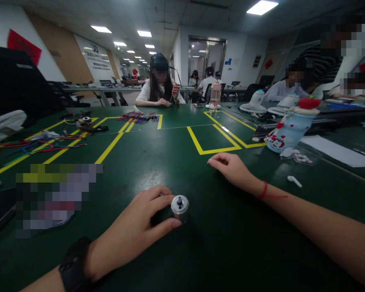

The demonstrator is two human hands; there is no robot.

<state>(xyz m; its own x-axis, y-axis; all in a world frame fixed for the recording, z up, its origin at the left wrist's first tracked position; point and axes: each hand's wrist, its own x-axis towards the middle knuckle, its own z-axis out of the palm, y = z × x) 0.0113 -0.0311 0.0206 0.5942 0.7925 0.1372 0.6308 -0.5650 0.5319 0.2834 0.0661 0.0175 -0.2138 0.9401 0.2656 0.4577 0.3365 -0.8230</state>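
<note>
Metal cylinder (180, 207), likely hard and weighty, suits holding by its sides, where the left hand (136, 219) pinches it, right hand (235, 169) loosely curled.

Passage open between metal cylinder (179, 210) and right hand (232, 169); blue bottle (293, 127) obstructs at right, wire heap (138, 117) ahead.

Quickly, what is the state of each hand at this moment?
Left hand: closed on the metal cylinder, between thumb and fingers.
Right hand: fingers curled, nothing visible in it; whether fully closed cannot be told.
</note>
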